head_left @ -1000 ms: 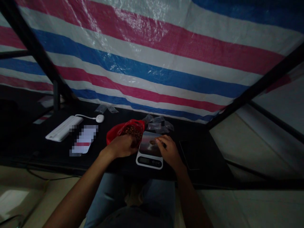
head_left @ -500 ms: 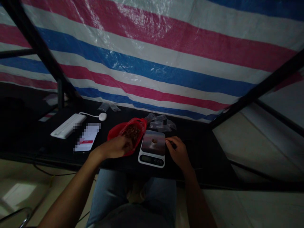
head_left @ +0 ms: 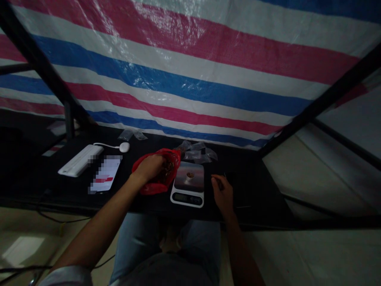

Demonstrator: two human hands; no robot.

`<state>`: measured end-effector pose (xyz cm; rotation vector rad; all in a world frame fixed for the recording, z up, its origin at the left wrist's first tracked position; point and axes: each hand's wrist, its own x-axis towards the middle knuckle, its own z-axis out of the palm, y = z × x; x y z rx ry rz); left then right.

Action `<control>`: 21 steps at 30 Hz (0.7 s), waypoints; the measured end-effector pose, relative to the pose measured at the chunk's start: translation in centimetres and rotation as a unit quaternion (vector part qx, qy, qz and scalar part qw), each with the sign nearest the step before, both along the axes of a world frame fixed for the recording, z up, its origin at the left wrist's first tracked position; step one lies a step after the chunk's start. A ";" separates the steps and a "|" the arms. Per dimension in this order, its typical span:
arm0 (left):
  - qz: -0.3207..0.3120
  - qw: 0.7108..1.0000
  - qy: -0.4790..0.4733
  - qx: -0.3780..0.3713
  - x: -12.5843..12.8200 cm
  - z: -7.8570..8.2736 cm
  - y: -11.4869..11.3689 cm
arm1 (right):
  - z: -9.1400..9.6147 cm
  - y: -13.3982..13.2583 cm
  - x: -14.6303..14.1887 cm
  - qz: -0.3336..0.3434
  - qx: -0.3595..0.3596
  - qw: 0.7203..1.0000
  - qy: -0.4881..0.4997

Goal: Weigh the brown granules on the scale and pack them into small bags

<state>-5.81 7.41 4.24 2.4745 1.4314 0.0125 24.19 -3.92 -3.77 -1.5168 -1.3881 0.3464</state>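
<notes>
My left hand reaches into an opened red plastic bag. Its fingertips are hidden among small brown pieces, so their grip does not show. Right of the bag lies a white digital kitchen scale with a shiny metal plate. A small heap of brown pieces sits on the middle of that plate. The display is too dark to read. Just off the scale's right side, my right hand rests with its fingers curled in, and nothing shows in them.
Small clear plastic bags lie behind the scale, and more clear bags lie farther left. A phone, a white oblong device and a round white piece on a cable occupy the left. A striped sheet closes off the back.
My left hand has moved forward and deeper into the red bag. My right hand has drawn slightly away from the scale's right edge. The view has shifted a little.
</notes>
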 end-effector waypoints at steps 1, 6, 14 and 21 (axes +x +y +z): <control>-0.004 1.000 -0.004 0.002 -0.1 0.1 0.0 | -0.2 -0.2 0.0 -0.012 0.006 1.000 0.010; -0.051 0.998 -0.038 -0.004 -0.9 0.1 0.5 | -0.5 -0.6 0.0 -0.031 0.018 0.999 0.026; -0.062 0.994 -0.091 -0.019 -1.6 -0.4 1.0 | -0.2 -0.8 0.1 -0.010 0.018 1.000 0.020; -0.096 0.987 -0.133 -0.002 -1.6 0.6 0.8 | -0.3 -0.8 0.2 -0.015 0.009 0.999 0.029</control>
